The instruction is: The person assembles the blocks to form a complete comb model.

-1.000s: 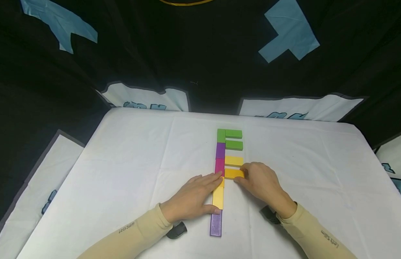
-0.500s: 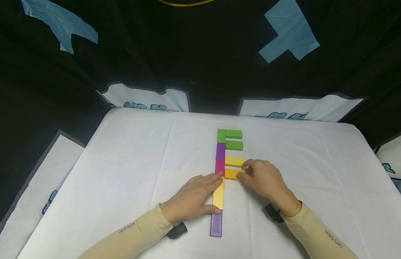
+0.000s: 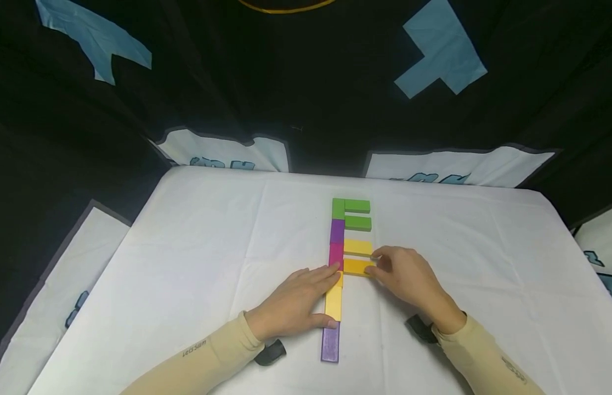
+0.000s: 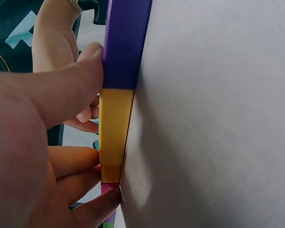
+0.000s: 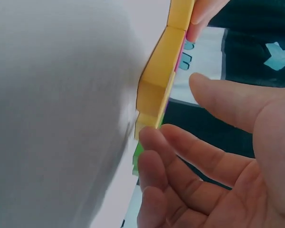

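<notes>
My left hand lies along a vertical line of coloured blocks, straight fingers at the magenta block and orange block. Its thumb touches where the pale yellow block meets the light purple block. Two yellow side blocks, upper and lower, stick out rightward from the line. At their right ends is my right hand, fingers loosely bent. In the right wrist view its thumb stands apart from the lower yellow block, and its fingertips overlap the upper one's end.
Farther up the line are a dark purple block and an upright green block. Two green side blocks, top and lower, extend right from it. A white cloth covers the table, with dark curtains behind.
My right hand has loosened from the end of the lower yellow side block and drawn slightly right. My left hand and the blocks hold their places.
</notes>
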Motion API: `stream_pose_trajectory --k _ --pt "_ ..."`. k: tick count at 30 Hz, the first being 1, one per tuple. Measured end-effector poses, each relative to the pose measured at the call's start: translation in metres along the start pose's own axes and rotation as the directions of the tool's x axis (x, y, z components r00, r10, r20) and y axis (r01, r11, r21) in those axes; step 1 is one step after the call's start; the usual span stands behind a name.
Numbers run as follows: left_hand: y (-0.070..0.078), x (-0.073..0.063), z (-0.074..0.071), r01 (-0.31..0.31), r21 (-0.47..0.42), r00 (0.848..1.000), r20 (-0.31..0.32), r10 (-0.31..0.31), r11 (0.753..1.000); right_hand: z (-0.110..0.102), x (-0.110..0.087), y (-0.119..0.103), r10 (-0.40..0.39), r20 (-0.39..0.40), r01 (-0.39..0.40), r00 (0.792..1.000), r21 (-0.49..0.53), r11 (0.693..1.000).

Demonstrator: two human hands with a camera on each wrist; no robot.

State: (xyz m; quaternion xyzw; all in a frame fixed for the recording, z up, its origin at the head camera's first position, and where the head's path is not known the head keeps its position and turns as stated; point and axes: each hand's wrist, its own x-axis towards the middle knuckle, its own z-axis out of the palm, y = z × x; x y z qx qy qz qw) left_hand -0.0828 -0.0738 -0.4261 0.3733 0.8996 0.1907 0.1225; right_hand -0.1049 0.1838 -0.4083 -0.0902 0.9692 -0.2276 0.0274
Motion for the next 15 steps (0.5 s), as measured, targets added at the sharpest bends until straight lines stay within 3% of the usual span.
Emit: stream_pose_trajectory --k 10,15 --pt "-0.002 -0.002 0.003 -0.024 -0.045 1.000 -0.004 0.024 0.999 -0.020 -0.017 0.033 -0.007 -0.067 0.012 0.998 0.073 0.997" --pt "-0.006 -0.003 -0.004 -0.048 -0.084 0.999 0.005 0.049 0.995 -0.031 -0.025 0.057 0.024 -0.115 -0.014 0.993 0.083 0.996"
